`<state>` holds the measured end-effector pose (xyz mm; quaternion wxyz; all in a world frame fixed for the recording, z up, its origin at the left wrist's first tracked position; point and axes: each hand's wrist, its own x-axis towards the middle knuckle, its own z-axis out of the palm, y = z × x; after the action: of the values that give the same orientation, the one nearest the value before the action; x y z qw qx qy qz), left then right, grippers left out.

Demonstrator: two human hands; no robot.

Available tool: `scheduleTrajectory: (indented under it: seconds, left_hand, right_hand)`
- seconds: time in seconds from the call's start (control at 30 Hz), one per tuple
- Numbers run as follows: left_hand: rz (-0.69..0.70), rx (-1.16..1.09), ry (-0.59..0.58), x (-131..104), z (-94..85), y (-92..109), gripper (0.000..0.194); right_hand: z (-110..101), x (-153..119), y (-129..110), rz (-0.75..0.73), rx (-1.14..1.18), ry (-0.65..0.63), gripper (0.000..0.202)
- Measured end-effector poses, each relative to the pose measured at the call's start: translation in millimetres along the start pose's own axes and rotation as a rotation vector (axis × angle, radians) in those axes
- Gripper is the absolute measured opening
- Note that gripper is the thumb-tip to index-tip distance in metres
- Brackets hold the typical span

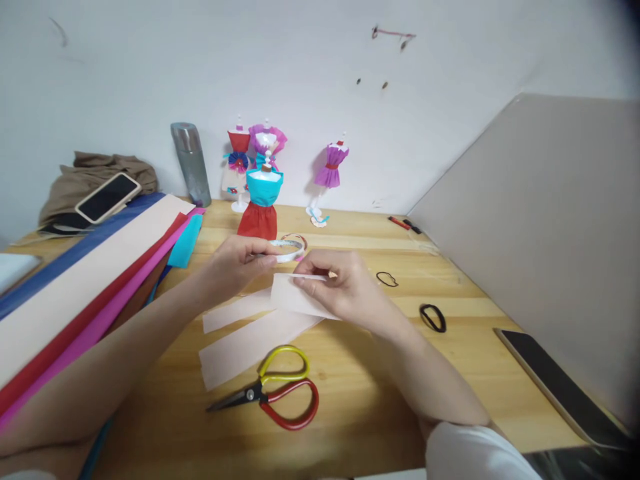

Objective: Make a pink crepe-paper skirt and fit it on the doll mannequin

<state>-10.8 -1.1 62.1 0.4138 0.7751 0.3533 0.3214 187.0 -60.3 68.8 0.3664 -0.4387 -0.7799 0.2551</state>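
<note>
My left hand [240,263] pinches a white ring-shaped roll of tape [290,251] by its left edge, above the middle of the wooden table. Close beside it, my right hand [345,287] holds a pale pink paper strip [295,294] between thumb and fingers. Two more pale strips lie on the table under it, a narrow one [235,313] and a wider one [250,347]. Scissors [257,393] with one yellow and one red handle rest in front of the strips, their blades pointing left.
Small dress forms in coloured paper [263,190] stand near the wall, with a bottle [191,165] to their left. Long coloured paper sheets [95,283] and a phone [109,197] lie left. Hair ties [433,318] and a dark flat device [555,380] lie right.
</note>
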Motion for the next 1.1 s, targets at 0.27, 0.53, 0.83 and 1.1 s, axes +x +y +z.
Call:
scheduleTrajectory:
  seconds: [0.27, 0.53, 0.83, 1.1]
  left_hand:
    - [0.1, 0.085, 0.012, -0.6, 1.9, -4.1, 0.032]
    - [0.021, 0.025, -0.053, -1.6, 0.9, 1.6, 0.03]
    - [-0.003, 0.072, -0.078, -1.6, 1.2, 1.9, 0.033]
    - [0.022, 0.13, -0.069, -0.5, 1.1, -2.6, 0.028]
  right_hand:
    - [0.0, 2.1, 10.8, 0.119, 0.308, -0.169, 0.029]
    - [0.4, 4.4, 8.4, 0.069, 0.15, -0.083, 0.019]
    - [5.0, 5.5, 15.4, 0.074, 0.13, -0.016, 0.023]
    - [6.5, 6.2, 18.5, 0.015, 0.125, 0.009, 0.013]
